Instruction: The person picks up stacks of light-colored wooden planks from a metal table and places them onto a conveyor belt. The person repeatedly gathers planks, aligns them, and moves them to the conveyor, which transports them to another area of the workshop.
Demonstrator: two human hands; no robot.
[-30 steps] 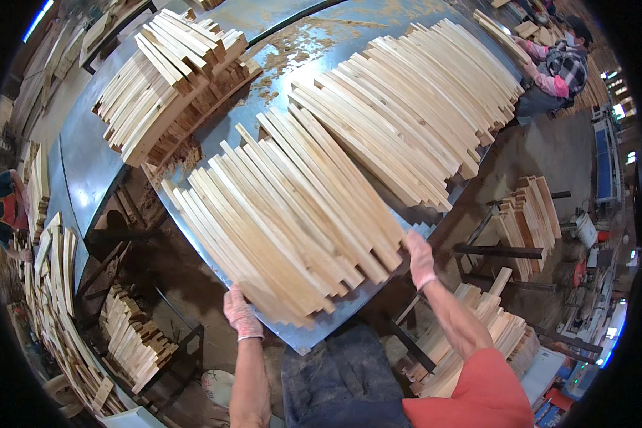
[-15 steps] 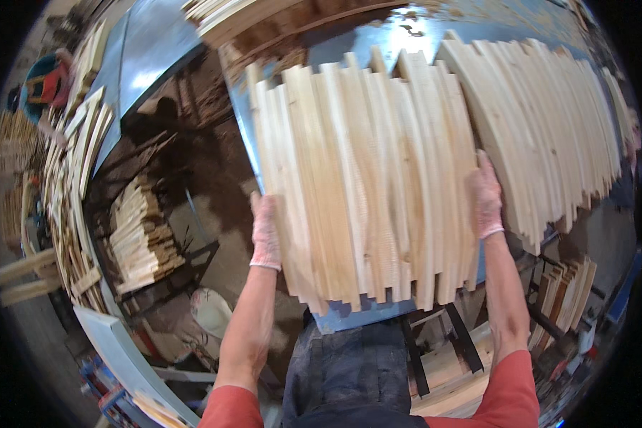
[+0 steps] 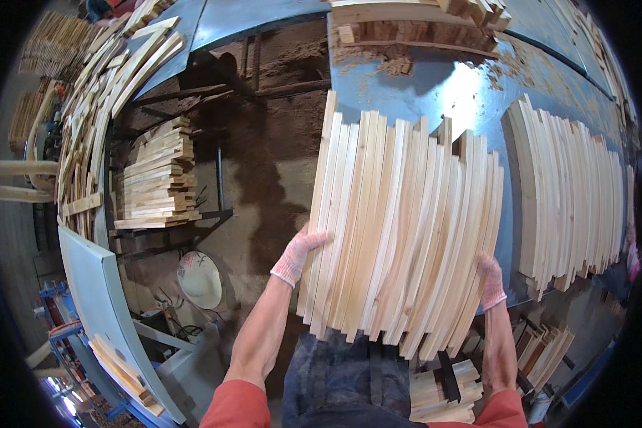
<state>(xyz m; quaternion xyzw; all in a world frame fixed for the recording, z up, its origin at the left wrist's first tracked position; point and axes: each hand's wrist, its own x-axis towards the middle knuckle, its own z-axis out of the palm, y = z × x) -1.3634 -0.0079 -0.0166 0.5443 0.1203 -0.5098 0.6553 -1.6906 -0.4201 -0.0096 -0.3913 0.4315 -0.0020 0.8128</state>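
Together, gloved hands [image 3: 299, 255] grip a row of wooden strips [image 3: 396, 235], while a white rounded object [image 3: 200, 282] bears illegible marks.

brown sawdust [image 3: 296, 63], upper centre | white round object [image 3: 202, 281] | grey-blue panel [image 3: 98, 282], left

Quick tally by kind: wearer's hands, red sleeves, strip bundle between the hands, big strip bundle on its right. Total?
Left hand and right hand: 2
Red sleeves: 2
Strip bundle between hands: 1
Big bundle to its right: 1
Total: 6
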